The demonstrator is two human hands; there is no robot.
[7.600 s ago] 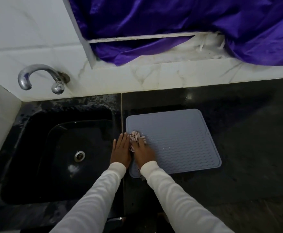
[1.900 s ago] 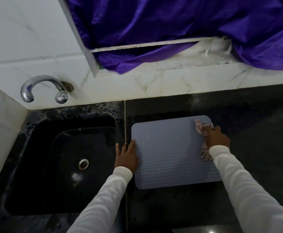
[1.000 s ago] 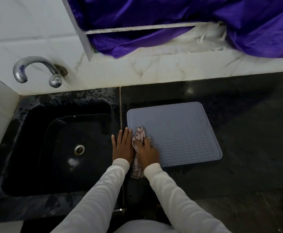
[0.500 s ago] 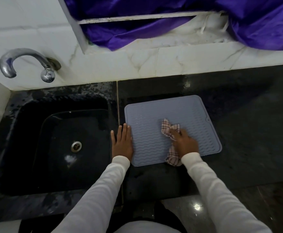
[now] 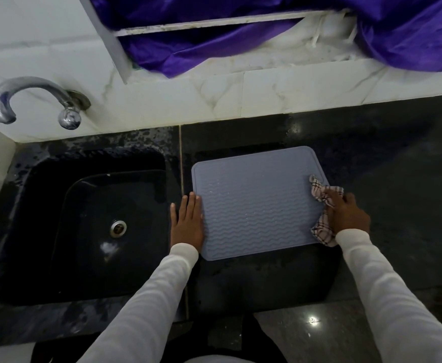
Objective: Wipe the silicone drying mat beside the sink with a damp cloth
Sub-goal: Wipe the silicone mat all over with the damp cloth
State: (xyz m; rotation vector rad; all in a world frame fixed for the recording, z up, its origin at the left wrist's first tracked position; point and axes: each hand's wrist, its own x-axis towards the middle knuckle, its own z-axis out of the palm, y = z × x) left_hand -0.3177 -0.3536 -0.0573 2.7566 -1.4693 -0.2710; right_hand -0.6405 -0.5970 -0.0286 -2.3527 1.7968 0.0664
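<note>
I am pressing my left hand (image 5: 187, 223) flat, fingers straight and together, on the left edge of the grey-blue, wave-ribbed square silicone drying mat (image 5: 256, 203), my palm partly on the black stone counter (image 5: 398, 179) beside it. The mat is lying flat on that counter, just right of the black sunken sink (image 5: 83, 221), nearer the counter's front edge than the white marble-tiled wall (image 5: 241, 95) behind.

My right hand (image 5: 347, 214) is curling down onto the crumpled white cloth with dark checked lines (image 5: 323, 205), pinning it at the mat's right edge. My knuckles are covering most of the cloth, so I cannot tell whether my fingertips are closing around it or only pressing on it. One bunched end is poking out above my fingers and another is hanging below my wrist, hiding the mat's near right corner.

Small glints are dotting the mat's middle; in this dim light it is hard to tell them apart from droplets or reflections. The sink's depths are nearly lost in shadow, apart from the round metal drain (image 5: 118, 228). The curved chrome tap (image 5: 31, 99) is jutting out of the wall above the sink. The shiny purple fabric (image 5: 267, 27) is being cut off by the top of the view. My white sleeves (image 5: 146, 310) are running off the bottom.
</note>
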